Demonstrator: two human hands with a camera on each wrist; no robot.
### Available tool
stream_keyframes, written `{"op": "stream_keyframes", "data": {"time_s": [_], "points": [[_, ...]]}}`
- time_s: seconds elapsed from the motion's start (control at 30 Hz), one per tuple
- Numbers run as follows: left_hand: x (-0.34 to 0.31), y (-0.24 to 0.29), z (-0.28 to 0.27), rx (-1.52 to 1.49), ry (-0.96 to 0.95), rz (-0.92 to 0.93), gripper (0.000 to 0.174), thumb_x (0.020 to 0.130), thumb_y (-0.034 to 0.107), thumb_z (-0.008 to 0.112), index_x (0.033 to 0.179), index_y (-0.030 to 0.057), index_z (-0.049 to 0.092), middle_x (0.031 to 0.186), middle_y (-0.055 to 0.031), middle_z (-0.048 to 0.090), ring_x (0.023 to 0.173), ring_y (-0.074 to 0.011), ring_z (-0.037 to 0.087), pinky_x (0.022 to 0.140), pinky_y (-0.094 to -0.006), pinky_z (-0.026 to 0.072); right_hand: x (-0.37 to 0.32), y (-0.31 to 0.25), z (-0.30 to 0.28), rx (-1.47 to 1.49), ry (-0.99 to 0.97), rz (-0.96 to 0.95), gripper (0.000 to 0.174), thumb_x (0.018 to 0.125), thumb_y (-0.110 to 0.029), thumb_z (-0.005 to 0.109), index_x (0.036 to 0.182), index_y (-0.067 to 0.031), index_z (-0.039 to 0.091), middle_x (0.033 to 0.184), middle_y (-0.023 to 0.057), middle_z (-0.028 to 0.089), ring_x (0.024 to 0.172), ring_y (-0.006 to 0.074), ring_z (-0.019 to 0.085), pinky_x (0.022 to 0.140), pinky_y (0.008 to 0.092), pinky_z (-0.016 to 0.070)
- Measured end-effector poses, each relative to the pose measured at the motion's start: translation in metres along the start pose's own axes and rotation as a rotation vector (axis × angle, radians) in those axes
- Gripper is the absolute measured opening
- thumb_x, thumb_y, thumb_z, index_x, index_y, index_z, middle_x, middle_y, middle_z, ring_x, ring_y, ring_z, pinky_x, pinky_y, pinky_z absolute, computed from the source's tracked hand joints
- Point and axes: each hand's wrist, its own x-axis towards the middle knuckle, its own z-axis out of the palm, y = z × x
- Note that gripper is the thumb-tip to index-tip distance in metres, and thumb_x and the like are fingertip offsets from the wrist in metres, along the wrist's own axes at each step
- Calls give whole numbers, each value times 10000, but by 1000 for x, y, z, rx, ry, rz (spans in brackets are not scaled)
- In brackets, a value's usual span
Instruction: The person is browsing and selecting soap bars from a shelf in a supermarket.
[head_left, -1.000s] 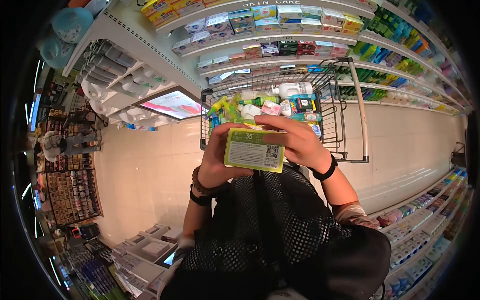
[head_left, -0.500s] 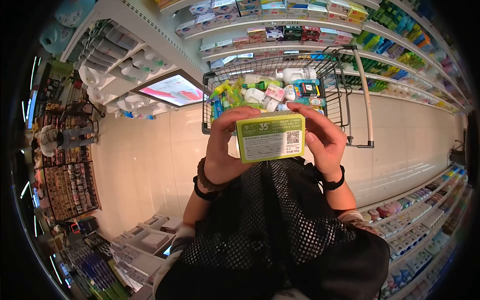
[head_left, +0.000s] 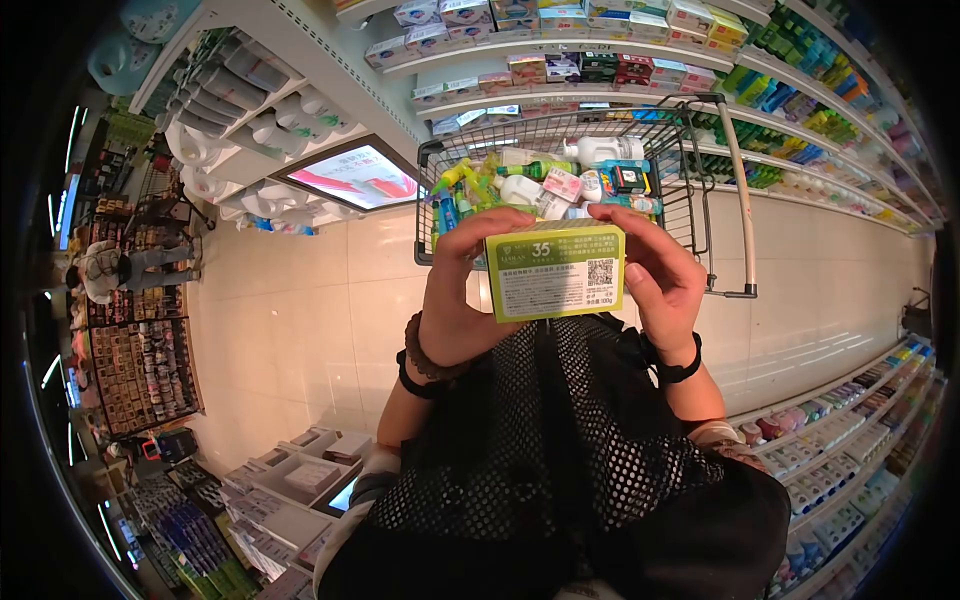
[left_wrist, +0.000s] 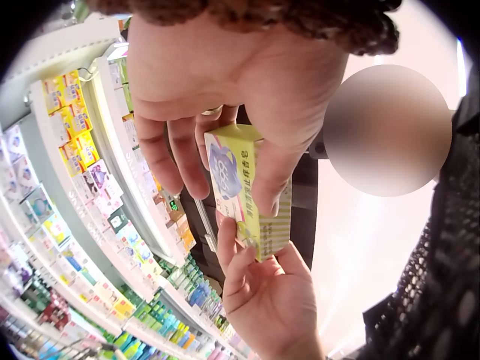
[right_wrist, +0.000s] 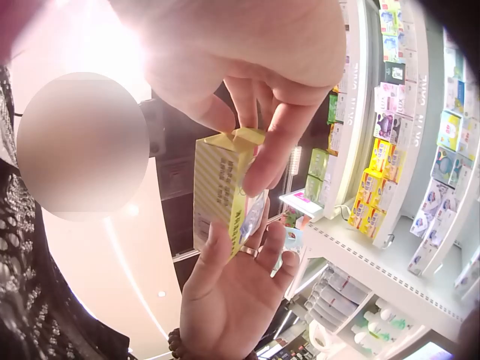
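A green and white printed box (head_left: pixel 557 272) is held up in front of the chest, its text panel and square code facing the head camera. The left hand (head_left: pixel 462 290) grips its left end; the right hand (head_left: pixel 662 285) grips its right end. In the left wrist view, the left hand (left_wrist: pixel 225 90) has its thumb on one face of the box (left_wrist: pixel 251 191), and the right hand (left_wrist: pixel 271 300) pinches the far end. The right wrist view shows a striped side of the box (right_wrist: pixel 217 184) between the right hand (right_wrist: pixel 255 67) and left hand (right_wrist: pixel 232 300).
A wire shopping cart (head_left: pixel 700 190) stands just beyond the hands, loaded with bottles and packs. Shelves of boxed goods (head_left: pixel 560 50) run behind it, with a lit screen (head_left: pixel 355 178) at the left. A person (head_left: pixel 125 268) stands far left; more shelving (head_left: pixel 850 440) is at lower right.
The box has risen slightly, shifted right and turned more squarely to the head camera. The right hand's fingers, earlier across its printed face, have moved to its right end.
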Motion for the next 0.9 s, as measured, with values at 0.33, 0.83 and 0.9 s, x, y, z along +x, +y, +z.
{"op": "stream_keyframes", "data": {"time_s": [0.33,0.83,0.9], "points": [[6,2,7,-5,-7,10,850,652,-23,898,1345,87,417,1333,-172,556,1264,-311,561,1062,-437,463,-2,-5,-3,17,15,3,423,989,-64,593,1376,96,534,1401,257,565,1278,308,583,1061,406,484],[9,-1,13,66,51,85,859,643,-17,918,1334,57,413,1308,-180,567,1234,-304,585,1036,-426,488,7,-70,-5,-258,78,-325,388,893,-104,612,1220,105,627,1166,284,679,1002,304,696,855,402,584],[13,0,13,71,57,90,866,640,-16,922,1335,53,409,1306,-180,567,1233,-302,586,1036,-427,489,27,-98,15,-42,-415,-514,340,851,12,555,1150,145,648,969,203,704,791,290,692,640,322,582]]}}
